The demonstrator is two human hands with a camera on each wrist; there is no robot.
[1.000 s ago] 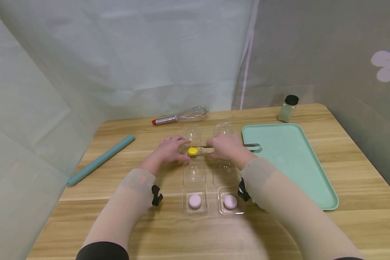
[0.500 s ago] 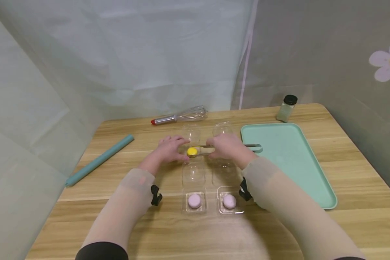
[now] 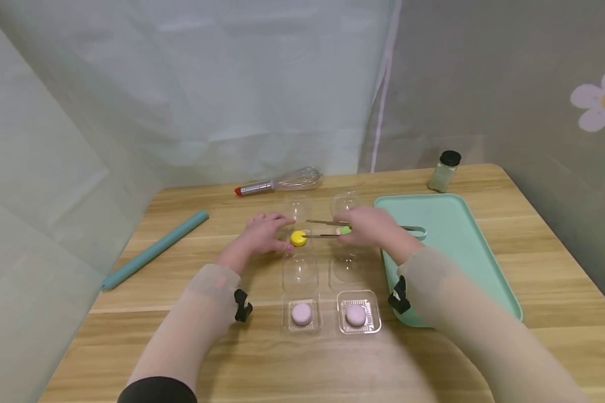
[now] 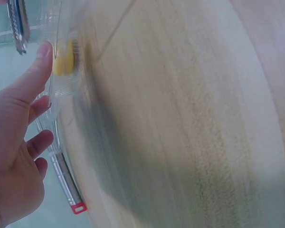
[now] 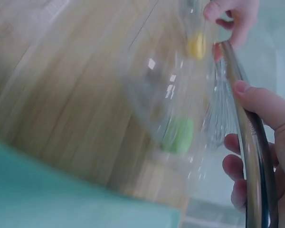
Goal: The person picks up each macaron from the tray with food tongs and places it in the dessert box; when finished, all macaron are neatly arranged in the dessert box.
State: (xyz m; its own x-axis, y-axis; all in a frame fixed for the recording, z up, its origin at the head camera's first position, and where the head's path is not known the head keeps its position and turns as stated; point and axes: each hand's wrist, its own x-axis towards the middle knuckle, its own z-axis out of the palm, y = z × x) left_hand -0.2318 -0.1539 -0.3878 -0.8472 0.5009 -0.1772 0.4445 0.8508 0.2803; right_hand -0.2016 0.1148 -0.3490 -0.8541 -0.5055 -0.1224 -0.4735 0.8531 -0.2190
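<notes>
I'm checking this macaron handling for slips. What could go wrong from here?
The tongs stand open at the yellow macaron, so a loose pinch could drop or crush it. The left hand only touches the light clear tray; it might slide. The right hand hovers over the green macaron and could bump it.

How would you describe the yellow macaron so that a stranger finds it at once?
Start from the mint-green tray on the wooden table; left of it stand clear plastic cups in two columns. The yellow macaron sits in the left column, between the left hand and the tongs. It is the only yellow one; the near macarons are pink.
</notes>
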